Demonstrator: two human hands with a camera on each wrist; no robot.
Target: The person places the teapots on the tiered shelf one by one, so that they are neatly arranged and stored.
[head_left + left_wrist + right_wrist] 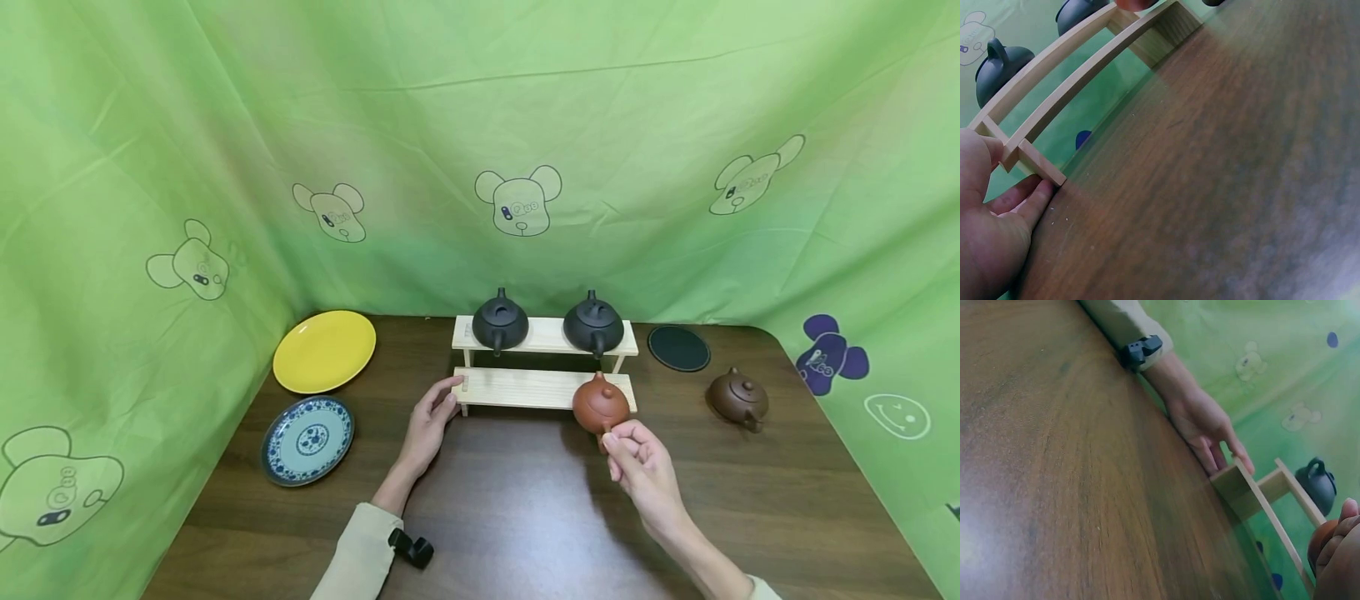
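A two-tier wooden stand is on the table. My left hand grips the left end of its lower tier, with the thumb on the plank and fingers by the leg. My right hand pinches the near end of a reddish-brown clay teapot. This teapot is at the right end of the lower tier, overlapping its front edge; whether it touches the plank I cannot tell. Two black teapots, a left one and a right one, sit on the upper tier.
A dark brown teapot stands on the table at the right, near a round black coaster. To the left lie a yellow plate and a blue patterned plate. Green cloth hangs behind and at both sides.
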